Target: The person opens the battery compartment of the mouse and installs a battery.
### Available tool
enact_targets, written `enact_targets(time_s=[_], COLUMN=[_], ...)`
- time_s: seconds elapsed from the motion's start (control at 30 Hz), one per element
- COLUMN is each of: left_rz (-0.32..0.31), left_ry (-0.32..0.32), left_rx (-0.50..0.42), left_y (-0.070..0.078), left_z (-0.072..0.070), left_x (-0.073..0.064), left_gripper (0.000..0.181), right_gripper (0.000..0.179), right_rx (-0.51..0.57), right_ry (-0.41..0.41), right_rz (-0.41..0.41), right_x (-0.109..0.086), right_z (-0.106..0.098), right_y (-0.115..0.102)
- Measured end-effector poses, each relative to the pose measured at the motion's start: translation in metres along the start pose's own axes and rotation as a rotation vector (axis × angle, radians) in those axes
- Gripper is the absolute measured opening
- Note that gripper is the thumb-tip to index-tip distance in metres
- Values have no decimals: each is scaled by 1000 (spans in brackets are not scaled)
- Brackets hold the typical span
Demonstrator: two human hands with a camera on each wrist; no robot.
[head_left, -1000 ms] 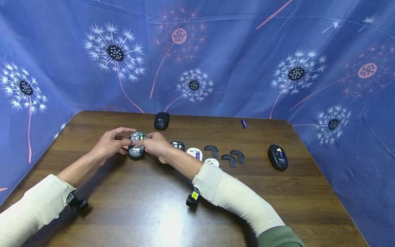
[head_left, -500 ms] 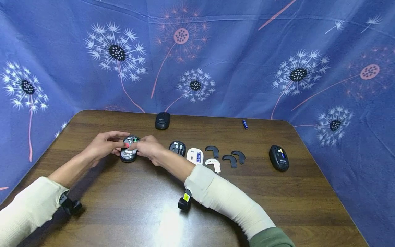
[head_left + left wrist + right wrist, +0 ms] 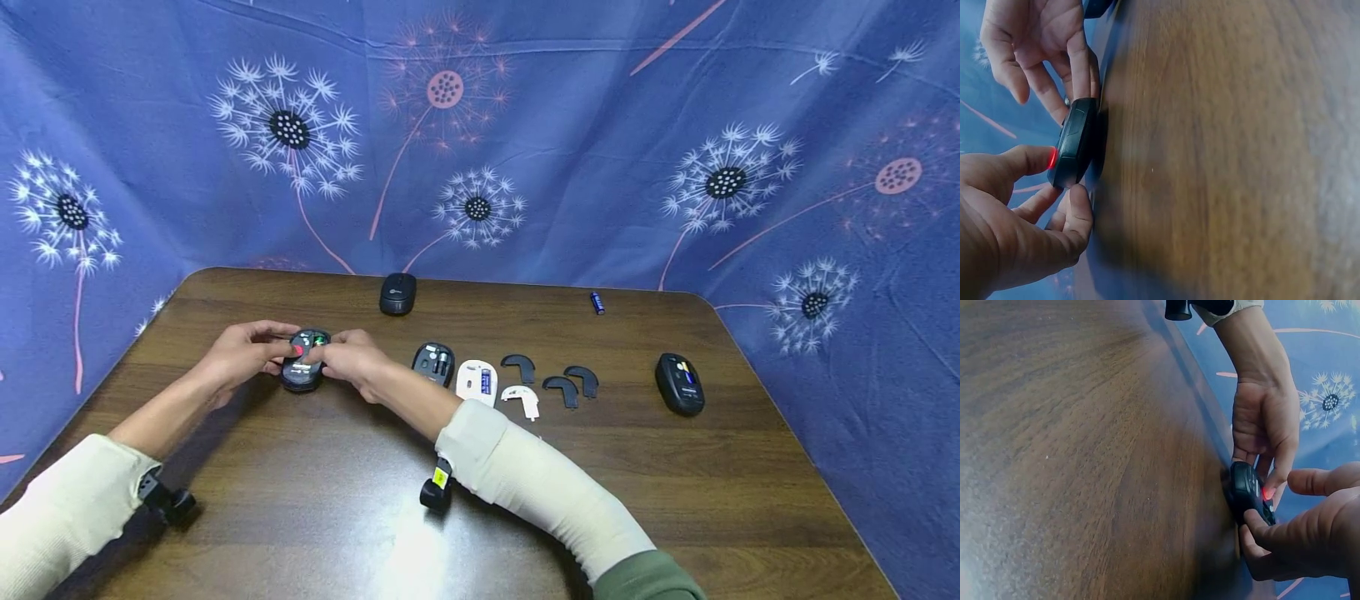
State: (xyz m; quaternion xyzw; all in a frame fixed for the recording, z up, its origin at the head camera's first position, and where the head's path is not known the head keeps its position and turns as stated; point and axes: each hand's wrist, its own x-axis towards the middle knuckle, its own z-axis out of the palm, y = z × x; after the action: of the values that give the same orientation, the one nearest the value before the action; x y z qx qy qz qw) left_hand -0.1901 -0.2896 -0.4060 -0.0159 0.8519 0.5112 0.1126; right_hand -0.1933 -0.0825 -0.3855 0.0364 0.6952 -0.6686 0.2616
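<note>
Both hands hold a black computer mouse [image 3: 302, 381] near the left end of the table, its underside facing up. Its battery bay is uncovered, with something green showing inside. My left hand [image 3: 242, 357] grips its left side, thumb on the underside and lit red by the sensor, fingers curled below the edge, as the left wrist view shows. At the opposite side, my right hand [image 3: 356, 363] holds the mouse's edge with its fingers. In the right wrist view the right thumb [image 3: 1310, 482] stands raised off the mouse [image 3: 1245, 490].
Right of the hands lie an upturned black mouse [image 3: 432, 363], a white mouse [image 3: 470, 382] with a blue battery, a white cover [image 3: 528, 401] and several dark covers [image 3: 521, 365]. Farther off are a black mouse [image 3: 397, 294], a loose battery [image 3: 597, 303] and another upturned mouse [image 3: 680, 385].
Both hands have shifted left with the mouse between them. The right forearm has moved off the white mouse and white cover, which now show more fully.
</note>
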Motion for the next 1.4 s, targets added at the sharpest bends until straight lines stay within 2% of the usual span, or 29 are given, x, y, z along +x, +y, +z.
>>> enact_targets(time_s=[0.27,0.37,0.5,0.7,0.8,0.93,1.03,1.2,1.4], left_rz=[-29,-18,43,148,205,279,303,312,362], left_ry=[-7,2,75,191,229,265,266,224,215], left_rx=[28,33,114,275,312,313,297,297,331], left_y=[0,0,2,16,23,30,35,42,47], left_z=[-5,-5,-2,5,11,21,28,37,51], left_x=[-1,-1,-1,0,2,5,6,9,16], left_gripper=[60,59,56,56,53,48,48,50,49], right_gripper=[32,38,50,59,58,57,57,60,62], right_rx=[41,32,-9,-105,-159,-179,-190,-220,-256], right_ry=[-3,6,-10,-1,11,-3,-26,-42,-14], right_rz=[-3,0,-12,-53,-74,-90,-103,-145,-189], right_x=[7,7,4,0,-1,-3,-4,-5,2], right_z=[3,2,-4,-13,-18,-27,-35,-51,-72], right_y=[1,1,-1,-5,-6,-9,-12,-17,-24])
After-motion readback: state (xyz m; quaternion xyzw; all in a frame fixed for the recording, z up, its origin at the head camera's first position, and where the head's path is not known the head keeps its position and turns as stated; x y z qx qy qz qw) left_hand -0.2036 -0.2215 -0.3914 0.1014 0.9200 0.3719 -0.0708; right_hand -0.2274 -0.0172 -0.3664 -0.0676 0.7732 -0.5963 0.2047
